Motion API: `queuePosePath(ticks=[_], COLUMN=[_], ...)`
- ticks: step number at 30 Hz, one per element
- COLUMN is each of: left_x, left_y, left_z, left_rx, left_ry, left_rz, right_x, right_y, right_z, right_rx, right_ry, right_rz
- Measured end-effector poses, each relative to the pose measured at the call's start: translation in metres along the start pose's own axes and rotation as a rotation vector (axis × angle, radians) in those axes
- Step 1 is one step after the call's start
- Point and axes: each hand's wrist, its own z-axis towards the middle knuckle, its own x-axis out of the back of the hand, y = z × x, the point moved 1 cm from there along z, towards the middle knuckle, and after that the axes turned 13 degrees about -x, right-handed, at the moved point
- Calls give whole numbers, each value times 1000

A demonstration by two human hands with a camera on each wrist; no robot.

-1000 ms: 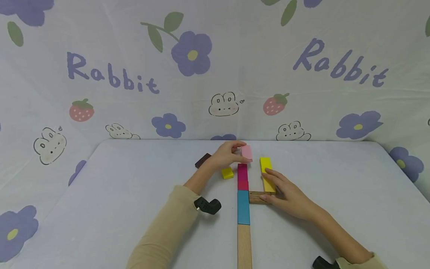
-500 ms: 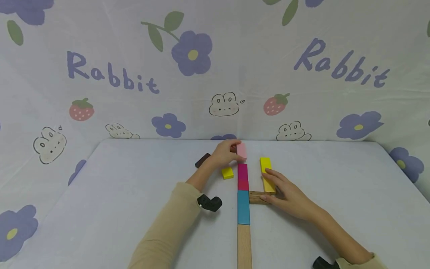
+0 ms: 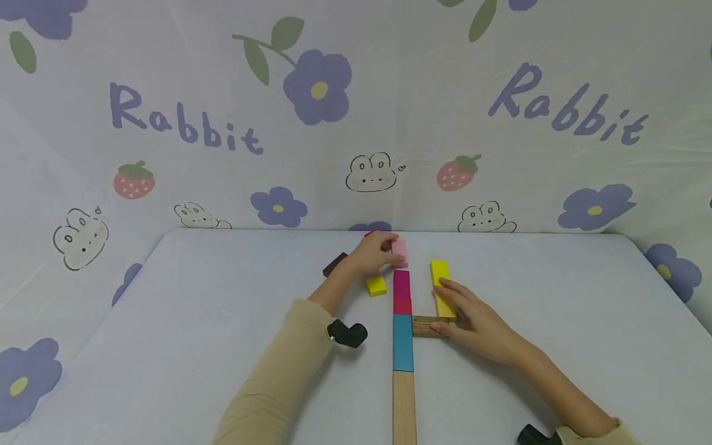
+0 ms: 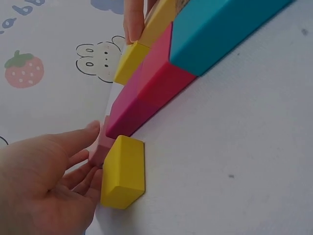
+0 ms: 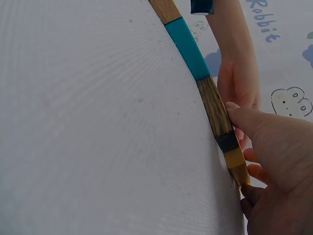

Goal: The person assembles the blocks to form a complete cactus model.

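At the far end of the row, my left hand [image 3: 371, 253] pinches a pink block [image 3: 400, 252] between thumb and fingers. A small gap separates it from the magenta block [image 3: 402, 284]; the red block [image 3: 402, 306], blue block [image 3: 403, 343] and light wooden block [image 3: 404, 405] follow toward me. My right hand [image 3: 478, 324] rests with its fingertips on a yellow block [image 3: 443, 303] and its thumb on a brown wood-grain block [image 3: 428, 326], which branches off the row beside the blue one. In the right wrist view, the thumb lies along the brown block [image 5: 215, 110].
A small yellow block [image 3: 376, 286] lies left of the row, beneath the left wrist. Beyond it is a dark brown block [image 3: 335, 264], partly behind the forearm. A bit of a red piece [image 3: 370, 233] shows behind the left hand. The white tabletop [image 3: 167, 346] meets a printed cloth backdrop.
My left hand has shifted the pink block slightly left, into line with the row, then a little toward the magenta block. The right hand has stayed put.
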Motion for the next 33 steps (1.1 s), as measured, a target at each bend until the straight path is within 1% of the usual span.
queuePosePath(ticks=[4, 8, 13, 21, 33], left_x=[-1, -2, -3, -4, -6], left_y=[-4, -5, -5, -6, -7], left_z=[0, -1, -3, -6, -8], left_rx=[-40, -51, -53, -54, -41], left_ry=[17, 14, -1, -15, -6], left_rz=[28, 26, 0, -5, -29], right_x=[1, 1, 1, 0, 0], right_y=[-2, -2, -2, -2, -2], right_z=[0, 0, -1, -1, -3], right_rx=[5, 5, 2, 1, 10], right_ry=[4, 6, 5, 1, 7], right_rz=[-2, -5, -5, -3, -4])
